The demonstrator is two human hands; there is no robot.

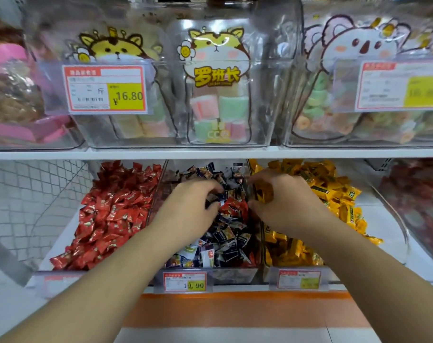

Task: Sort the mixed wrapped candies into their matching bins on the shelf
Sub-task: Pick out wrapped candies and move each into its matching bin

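Three clear bins stand side by side on the lower shelf. The left bin (62,273) holds red candies (111,214). The middle bin (235,276) holds dark blue candies (230,238) mixed with a few red candies (234,209). The right bin (334,271) holds yellow candies (334,189). Both hands are inside the middle bin. My left hand (190,209) has its fingers curled into the dark wrappers; what it grips is hidden. My right hand (282,201) grips a few yellow candies (263,191) in its curled fingers.
Price tags (185,282) hang on the bins' fronts. The upper shelf (210,153) carries clear boxes of pastel marshmallow sweets (217,107) with cartoon animal labels. A wire mesh (37,194) stands at the left. Another bin of reddish sweets (415,201) is at the far right.
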